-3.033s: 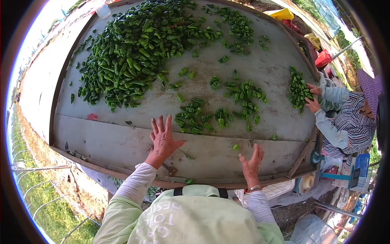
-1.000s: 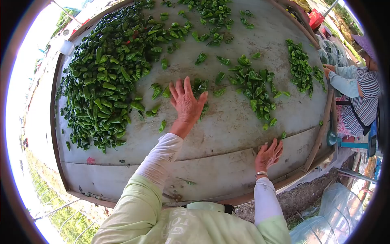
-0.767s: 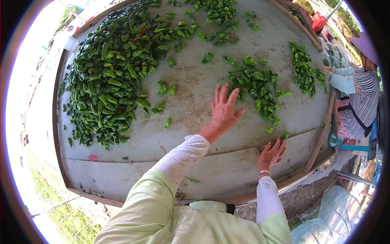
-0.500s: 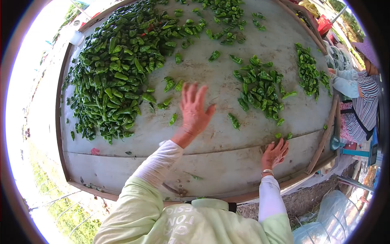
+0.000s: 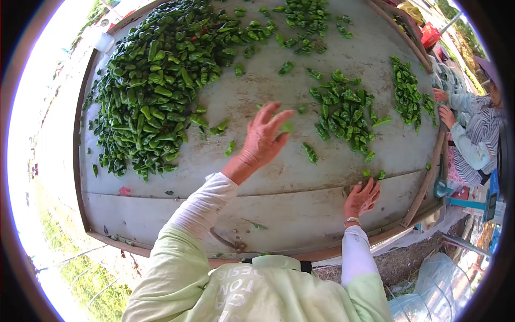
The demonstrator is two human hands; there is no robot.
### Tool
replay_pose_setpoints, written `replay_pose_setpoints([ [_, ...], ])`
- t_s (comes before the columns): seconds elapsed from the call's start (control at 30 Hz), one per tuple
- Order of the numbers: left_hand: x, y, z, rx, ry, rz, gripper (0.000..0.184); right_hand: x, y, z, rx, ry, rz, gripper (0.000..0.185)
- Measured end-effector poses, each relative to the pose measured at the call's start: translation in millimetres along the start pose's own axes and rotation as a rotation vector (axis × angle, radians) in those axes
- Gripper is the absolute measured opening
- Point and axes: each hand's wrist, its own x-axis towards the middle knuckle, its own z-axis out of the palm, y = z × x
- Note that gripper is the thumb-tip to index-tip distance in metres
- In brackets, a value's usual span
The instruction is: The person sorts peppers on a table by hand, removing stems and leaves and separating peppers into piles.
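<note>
Mostly grn peppers (image 5: 153, 91) w/in tray (image 5: 300, 217).

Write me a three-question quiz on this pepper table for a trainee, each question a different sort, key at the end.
1. True or false: the left hand is nearer the large pepper heap than the right hand is.
2. Where is the metallic band worn? (a) left wrist (b) right wrist (c) both wrists
3. Fill in: the co-worker's top has a ____ pattern.

Key: 1 true; 2 b; 3 striped.
</note>
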Motion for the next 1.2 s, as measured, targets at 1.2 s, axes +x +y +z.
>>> replay_pose_setpoints([
  [1.2,-48.6,7.4,12.7,-0.917,-0.014,-0.787,0.031,0.1,3.0,6.9,-0.020,0.013,-0.006,0.044],
])
